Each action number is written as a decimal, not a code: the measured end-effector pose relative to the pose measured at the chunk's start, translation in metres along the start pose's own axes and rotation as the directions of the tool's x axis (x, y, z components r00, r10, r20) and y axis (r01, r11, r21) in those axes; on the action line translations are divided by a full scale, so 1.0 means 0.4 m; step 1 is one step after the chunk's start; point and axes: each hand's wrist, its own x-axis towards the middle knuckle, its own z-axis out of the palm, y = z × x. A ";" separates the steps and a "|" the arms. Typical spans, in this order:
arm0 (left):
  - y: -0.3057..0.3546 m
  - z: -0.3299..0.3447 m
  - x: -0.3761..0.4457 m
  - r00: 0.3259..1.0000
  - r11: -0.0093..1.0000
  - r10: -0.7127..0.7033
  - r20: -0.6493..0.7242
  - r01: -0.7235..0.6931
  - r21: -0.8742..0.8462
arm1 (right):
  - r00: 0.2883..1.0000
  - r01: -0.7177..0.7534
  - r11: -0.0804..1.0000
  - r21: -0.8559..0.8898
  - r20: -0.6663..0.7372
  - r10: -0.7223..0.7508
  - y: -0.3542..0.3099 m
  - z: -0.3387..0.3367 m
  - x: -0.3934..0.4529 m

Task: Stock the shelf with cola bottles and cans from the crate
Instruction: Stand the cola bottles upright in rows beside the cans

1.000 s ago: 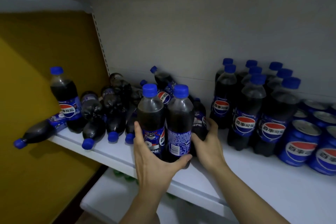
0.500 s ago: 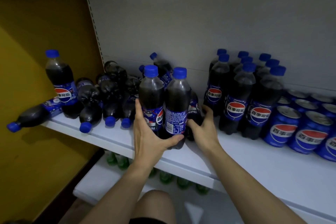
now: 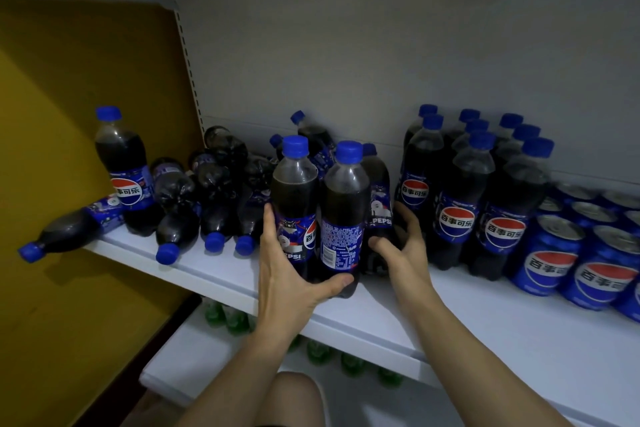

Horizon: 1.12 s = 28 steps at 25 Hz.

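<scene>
Left hand (image 3: 287, 274) is gripping two upright cola bottles (image 3: 320, 215) together, thumb curling under right one, both standing on white shelf (image 3: 485, 319) near front edge. Right hand (image 3: 403, 250) is holding third bottle (image 3: 379, 211) just behind, fingers wrapping it. Fallen bottles (image 3: 207, 198) are lying at left; standing bottles (image 3: 467, 198) and cans (image 3: 568, 253) are at right.

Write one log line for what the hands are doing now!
left hand: grips two upright Pepsi bottles | right hand: grips third Pepsi bottle behind | on: white shelf | right: Pepsi cans
</scene>
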 end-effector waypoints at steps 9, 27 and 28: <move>-0.010 0.000 -0.005 1.000 1.000 0.014 -0.010 -0.014 0.003 | 0.970 0.235 0.948 -0.216 -0.013 -0.243 -0.023 0.010 -0.030; 0.283 0.132 -0.059 0.886 0.923 0.209 0.415 -0.039 -0.382 | 0.884 0.402 0.868 -0.290 -0.125 -0.451 -0.100 -0.095 -0.176; 0.283 0.160 -0.050 0.885 0.907 0.181 0.429 0.020 -0.422 | 0.898 0.398 0.869 -0.295 -0.071 -0.435 -0.110 -0.106 -0.187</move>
